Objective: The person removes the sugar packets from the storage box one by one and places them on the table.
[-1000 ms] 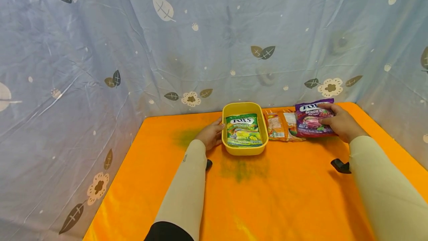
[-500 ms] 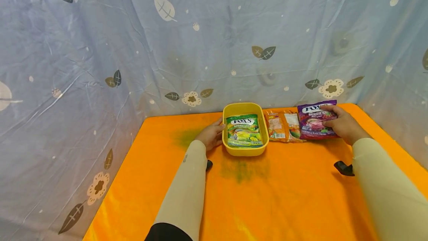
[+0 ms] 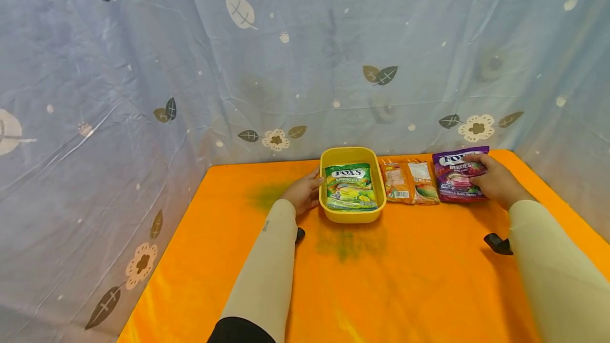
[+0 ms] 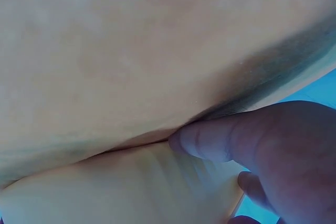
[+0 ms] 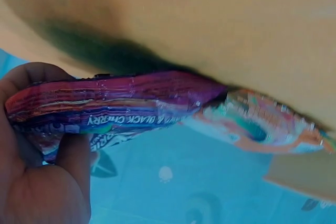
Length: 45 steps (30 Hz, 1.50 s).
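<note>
My left hand (image 3: 303,193) touches the left side of a yellow plastic tub (image 3: 353,217). One of its fingers (image 4: 210,139) lies against the tub wall in the left wrist view. Inside the tub lies a green Fox's Spring Tea candy bag (image 3: 350,187). My right hand (image 3: 500,180) grips the right edge of a purple Fox's Berries candy bag (image 3: 457,180); in the right wrist view the thumb (image 5: 73,156) is on the printed face and the fingers curl round the edge. Between tub and purple bag lies an orange candy bag (image 3: 411,184).
An orange cloth (image 3: 381,285) covers the table. Light blue curtains (image 3: 310,57) with leaf and flower prints stand behind and at both sides, close to the tub and bags. A dark piece (image 3: 498,243) juts out beside the right wrist.
My right hand and the purple bag have shifted right, so the bag overlaps the orange one less. The left hand stays at the tub. The head view has shifted slightly.
</note>
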Available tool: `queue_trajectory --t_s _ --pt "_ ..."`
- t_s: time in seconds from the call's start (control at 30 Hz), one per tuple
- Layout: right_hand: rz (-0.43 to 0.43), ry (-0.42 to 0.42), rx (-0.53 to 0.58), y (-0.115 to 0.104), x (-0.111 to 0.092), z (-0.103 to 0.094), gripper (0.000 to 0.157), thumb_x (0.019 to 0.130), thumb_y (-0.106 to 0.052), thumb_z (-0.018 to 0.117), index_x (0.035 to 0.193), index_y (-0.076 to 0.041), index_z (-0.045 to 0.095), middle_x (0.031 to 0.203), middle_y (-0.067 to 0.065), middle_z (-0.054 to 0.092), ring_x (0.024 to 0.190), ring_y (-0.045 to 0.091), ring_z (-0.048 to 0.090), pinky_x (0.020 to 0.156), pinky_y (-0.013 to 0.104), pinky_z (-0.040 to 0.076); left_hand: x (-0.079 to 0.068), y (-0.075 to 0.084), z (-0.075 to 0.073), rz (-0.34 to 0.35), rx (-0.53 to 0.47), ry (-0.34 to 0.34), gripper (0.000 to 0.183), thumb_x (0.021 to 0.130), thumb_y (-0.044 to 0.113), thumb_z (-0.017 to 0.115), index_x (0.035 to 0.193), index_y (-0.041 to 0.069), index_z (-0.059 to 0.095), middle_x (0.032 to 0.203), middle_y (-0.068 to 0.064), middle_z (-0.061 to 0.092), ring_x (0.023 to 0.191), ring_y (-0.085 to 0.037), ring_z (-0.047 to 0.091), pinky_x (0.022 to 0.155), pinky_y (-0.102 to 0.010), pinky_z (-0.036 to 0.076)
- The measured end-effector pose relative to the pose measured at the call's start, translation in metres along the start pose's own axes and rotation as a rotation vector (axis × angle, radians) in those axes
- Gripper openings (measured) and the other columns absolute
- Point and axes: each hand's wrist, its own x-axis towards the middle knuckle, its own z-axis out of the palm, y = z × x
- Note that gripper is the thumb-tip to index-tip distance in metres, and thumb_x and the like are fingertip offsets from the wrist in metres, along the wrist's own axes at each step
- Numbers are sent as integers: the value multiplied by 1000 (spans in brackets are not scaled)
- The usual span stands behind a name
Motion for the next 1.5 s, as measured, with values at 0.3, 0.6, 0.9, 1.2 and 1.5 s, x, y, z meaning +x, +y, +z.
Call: queue_trajectory --t_s 0.3,0.6,0.9,1.2,1.5 --pt "39 67 -101 1 1 6 68 94 -3 55 152 -5 19 137 38 23 112 54 31 93 68 30 -2 1 0 -5 -1 -13 56 101 30 50 151 40 26 140 -1 47 119 -21 50 90 -38 46" --pt "86 146 -151 6 -1 8 72 90 -2 61 150 0 21 131 38 24 112 56 26 93 69 28 -2 1 2 9 6 -18 56 102 27 48 152 36 25 141 -2 46 120 -22 50 92 -39 46" --pt "94 186 -187 4 -5 4 69 87 4 55 149 -2 27 130 38 23 111 56 25 91 70 30 -5 1 2 20 3 -29 56 102 27 47 153 34 24 142 -4 44 122 -23 48 93 -40 45" --pt "31 202 -175 -6 -6 3 68 90 3 52 151 -6 25 134 36 30 114 54 29 93 69 29 -6 1 2 11 10 -30 63 97 35 55 152 37 24 141 -3 46 121 -23 49 90 -38 47" --pt "-73 127 -98 -26 -1 13 66 92 2 45 153 -12 22 137 33 35 113 53 37 92 68 31 -6 0 2 18 17 -32 62 99 33 53 153 36 22 144 -2 43 124 -23 47 92 -39 45"
